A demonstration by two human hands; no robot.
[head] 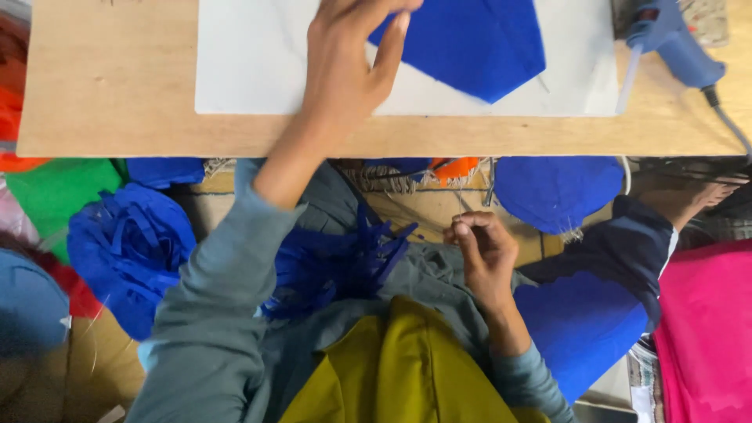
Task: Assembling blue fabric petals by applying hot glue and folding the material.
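Observation:
My left hand (345, 66) reaches forward over the white board (251, 70) on the wooden table (110, 94). Its thumb and fingers close on the left corner of a pointed blue fabric piece (478, 43) lying on that board. My right hand (484, 252) stays low over my lap with its fingertips pinched together, next to a bundle of fringed blue fabric strips (337, 262). Whether something thin sits between those fingers is too small to tell.
A blue glue gun (677, 43) with a cable lies at the table's right end. Round blue fabric pieces (556, 192), a blue fabric flower (129, 243), green cloth (55, 192) and pink cloth (709, 329) lie around my legs on the floor.

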